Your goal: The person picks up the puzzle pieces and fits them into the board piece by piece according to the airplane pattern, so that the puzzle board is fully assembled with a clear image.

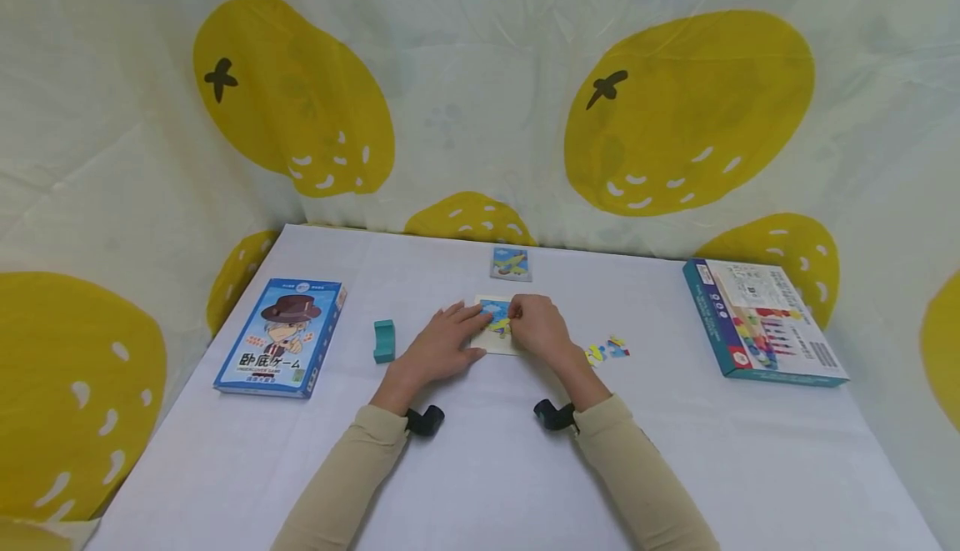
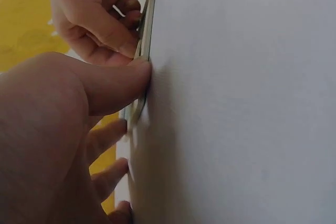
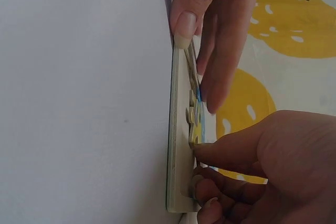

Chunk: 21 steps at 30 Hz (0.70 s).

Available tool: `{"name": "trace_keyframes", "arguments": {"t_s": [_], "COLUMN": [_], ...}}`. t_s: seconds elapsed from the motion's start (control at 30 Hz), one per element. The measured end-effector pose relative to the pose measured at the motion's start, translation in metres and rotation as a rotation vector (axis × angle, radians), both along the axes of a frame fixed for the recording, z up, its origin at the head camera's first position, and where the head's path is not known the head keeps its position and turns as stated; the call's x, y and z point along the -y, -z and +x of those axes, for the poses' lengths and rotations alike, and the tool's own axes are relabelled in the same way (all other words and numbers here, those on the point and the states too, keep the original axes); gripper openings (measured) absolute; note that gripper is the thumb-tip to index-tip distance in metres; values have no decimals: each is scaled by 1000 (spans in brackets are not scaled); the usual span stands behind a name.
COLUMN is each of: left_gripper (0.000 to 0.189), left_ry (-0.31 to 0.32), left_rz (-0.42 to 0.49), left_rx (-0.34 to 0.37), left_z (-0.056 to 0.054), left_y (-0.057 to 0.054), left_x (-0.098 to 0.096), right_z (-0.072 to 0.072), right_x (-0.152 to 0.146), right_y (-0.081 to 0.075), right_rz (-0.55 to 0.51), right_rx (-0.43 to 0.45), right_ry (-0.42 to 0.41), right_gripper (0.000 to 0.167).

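Observation:
A small wooden puzzle board (image 1: pixel 495 346) lies on the white table, its upper part filled with blue and yellow pieces (image 3: pixel 195 129). My left hand (image 1: pixel 442 344) rests over the board's left side with fingers spread. Its thumb (image 2: pixel 118 85) presses the near edge, while the fingertips reach onto the picture. At the board's right side, my right hand (image 1: pixel 540 328) pinches a thin puzzle piece between thumb and curled fingers, mostly hidden by them. Several loose puzzle pieces (image 1: pixel 618 348) lie to the right, partly behind the right wrist.
Behind the board lies a small airplane picture (image 1: pixel 511 263). A teal curved block (image 1: pixel 384 342) stands left of the left hand. Farther left is a blue game box (image 1: pixel 281 338); a teal-edged paint box (image 1: pixel 765 322) lies at the right. A patterned curtain (image 1: pixel 480 117) hangs behind the table.

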<state>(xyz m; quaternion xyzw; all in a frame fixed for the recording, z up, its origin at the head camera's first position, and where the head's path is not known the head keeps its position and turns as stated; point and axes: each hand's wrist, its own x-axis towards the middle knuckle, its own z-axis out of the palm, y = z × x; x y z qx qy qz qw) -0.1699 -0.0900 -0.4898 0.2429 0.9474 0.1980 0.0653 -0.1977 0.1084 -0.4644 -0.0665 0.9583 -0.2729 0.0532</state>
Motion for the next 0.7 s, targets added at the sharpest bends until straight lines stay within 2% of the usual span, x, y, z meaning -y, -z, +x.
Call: {"name": "trace_keyframes", "arguments": {"t_s": [0.17, 0.4, 0.53, 0.7], "left_gripper": [60, 59, 59, 59], "left_ry": [12, -15, -16, -26], "left_rz": [-92, -159, -171, -146], "left_rx": [-62, -51, -43, -33], "left_z": [0, 0, 1, 4], "left_y": [-1, -5, -6, -7], "left_x": [-8, -17, -19, -17], "right_z": [-2, -3, -3, -2], "right_x": [-4, -13, -23, -39], "right_y": [3, 10, 10, 11], "right_rz": [-7, -84, -150, -218], "right_rx": [-6, -53, -63, -31], "right_ry": [-1, 8, 18, 27], "right_gripper": [13, 14, 14, 16]}}
